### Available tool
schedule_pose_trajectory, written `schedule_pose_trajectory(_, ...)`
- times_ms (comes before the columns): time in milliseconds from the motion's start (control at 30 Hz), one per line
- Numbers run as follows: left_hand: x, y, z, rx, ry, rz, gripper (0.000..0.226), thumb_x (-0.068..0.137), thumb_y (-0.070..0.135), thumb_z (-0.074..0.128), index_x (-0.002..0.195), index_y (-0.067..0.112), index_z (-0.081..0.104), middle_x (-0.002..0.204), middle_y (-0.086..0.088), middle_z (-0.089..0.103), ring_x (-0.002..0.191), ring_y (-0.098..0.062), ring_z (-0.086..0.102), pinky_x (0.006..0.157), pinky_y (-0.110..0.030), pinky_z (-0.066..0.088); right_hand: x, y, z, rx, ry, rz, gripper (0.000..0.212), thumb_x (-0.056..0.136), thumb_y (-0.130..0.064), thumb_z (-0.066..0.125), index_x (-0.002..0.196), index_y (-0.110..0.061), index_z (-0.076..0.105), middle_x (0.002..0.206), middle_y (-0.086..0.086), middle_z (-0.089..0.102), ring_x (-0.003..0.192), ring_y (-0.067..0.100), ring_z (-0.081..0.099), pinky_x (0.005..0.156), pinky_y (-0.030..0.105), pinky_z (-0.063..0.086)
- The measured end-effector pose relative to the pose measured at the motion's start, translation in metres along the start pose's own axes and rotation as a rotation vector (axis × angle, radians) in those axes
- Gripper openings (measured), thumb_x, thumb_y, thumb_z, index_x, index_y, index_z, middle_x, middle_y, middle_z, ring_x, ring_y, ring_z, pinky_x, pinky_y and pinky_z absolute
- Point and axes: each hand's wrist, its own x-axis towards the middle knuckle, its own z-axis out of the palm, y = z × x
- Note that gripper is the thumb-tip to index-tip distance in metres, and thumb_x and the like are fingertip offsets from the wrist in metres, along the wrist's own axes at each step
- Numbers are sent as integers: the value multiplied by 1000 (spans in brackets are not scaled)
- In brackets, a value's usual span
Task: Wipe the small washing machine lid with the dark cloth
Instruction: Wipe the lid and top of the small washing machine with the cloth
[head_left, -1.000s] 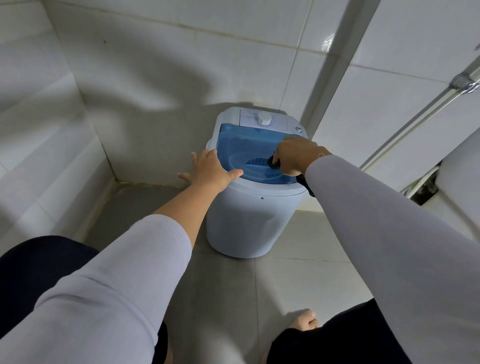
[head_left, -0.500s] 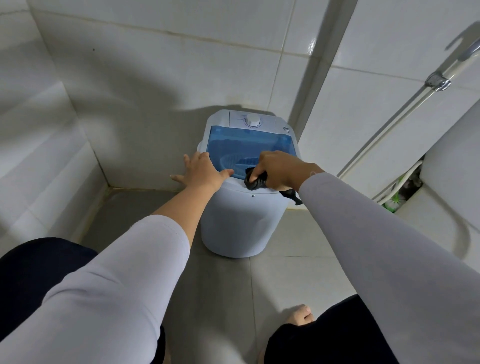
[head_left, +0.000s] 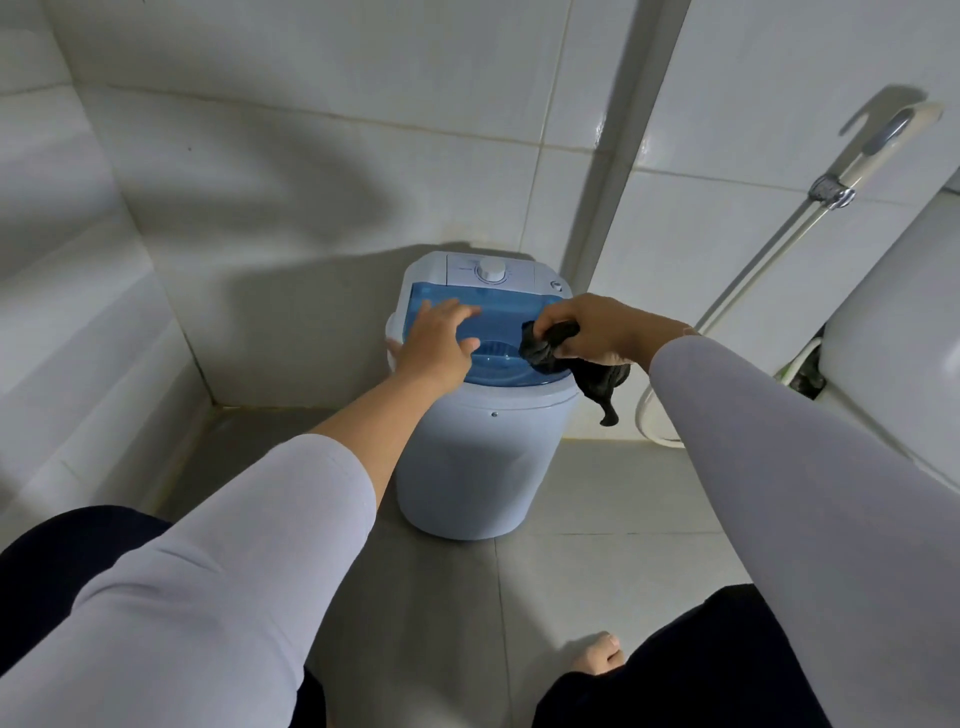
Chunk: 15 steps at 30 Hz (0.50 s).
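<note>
A small pale washing machine (head_left: 467, 467) stands on the floor in the tiled corner, with a translucent blue lid (head_left: 493, 317) and a white dial (head_left: 492, 270) behind it. My left hand (head_left: 436, 345) lies flat on the lid's left half, fingers spread. My right hand (head_left: 597, 330) is over the lid's right edge, closed on a bunched dark cloth (head_left: 550, 348). One end of the cloth hangs down past the machine's right side.
White tiled walls close in behind and on the left. A toilet (head_left: 893, 353) stands at the right, with a spray hose (head_left: 779, 244) on the wall beside it. Grey floor tiles (head_left: 597, 493) lie in front, with my bare toes at the bottom.
My left hand has slid from the machine's left rim onto the blue lid. My right hand has moved with the cloth from the lid's front edge to its right side.
</note>
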Motion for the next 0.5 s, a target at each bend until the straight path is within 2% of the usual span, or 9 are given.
schedule_pose_trajectory(100, 8, 15, -9, -151, -110, 111, 46, 99, 18, 49, 139, 39, 42, 153, 2, 34, 143, -22, 29, 116, -42, 25, -3, -2, -15, 147, 49, -21, 32, 87, -6, 58, 116, -17, 61, 104, 4, 55, 94, 23, 50, 81, 27, 38)
schedule_pose_trajectory(133, 9, 21, -13, -171, -141, 136, 48, 99, 17, 48, 140, 39, 41, 152, 0, 35, 141, -21, 32, 113, -33, 27, -4, -5, -18, 198, 64, -24, 31, 87, -6, 58, 116, -16, 61, 104, 4, 55, 93, 22, 50, 80, 27, 37)
schedule_pose_trajectory(200, 11, 32, -21, -213, -167, 188, 48, 99, 13, 47, 141, 35, 41, 151, 0, 38, 140, -21, 33, 103, -23, 28, -6, -10, -25, 304, 84, -39, 27, 87, -5, 59, 111, -17, 61, 106, 5, 57, 95, 21, 50, 81, 29, 38)
schedule_pose_trajectory(300, 12, 41, -36, -229, -122, 219, 36, 98, 14, 50, 132, 24, 52, 145, 0, 46, 137, -20, 37, 100, -21, 27, -6, -15, -32, 400, 129, -53, 20, 85, -4, 62, 98, -19, 59, 109, 5, 57, 98, 20, 50, 85, 30, 38)
schedule_pose_trajectory(400, 18, 37, -50, -216, -62, 166, 24, 95, 23, 56, 118, 18, 61, 137, 0, 54, 130, -20, 45, 97, -23, 31, -4, -17, -40, 472, 196, -36, 24, 82, -5, 67, 104, -13, 64, 109, 6, 59, 104, 20, 53, 87, 29, 40)
schedule_pose_trajectory(433, 20, 36, -54, -201, -39, 144, 24, 95, 27, 56, 116, 18, 61, 135, 0, 56, 128, -21, 47, 95, -24, 33, -4, -17, -44, 502, 212, -30, 26, 82, -5, 67, 107, -9, 65, 108, 7, 61, 103, 20, 54, 84, 28, 42)
schedule_pose_trajectory(500, 24, 32, -64, -178, -2, 99, 28, 95, 31, 54, 118, 15, 58, 134, 0, 56, 125, -22, 49, 89, -24, 35, -5, -19, -51, 552, 226, -10, 21, 83, -7, 67, 104, -8, 65, 96, 4, 63, 93, 18, 54, 70, 23, 42)
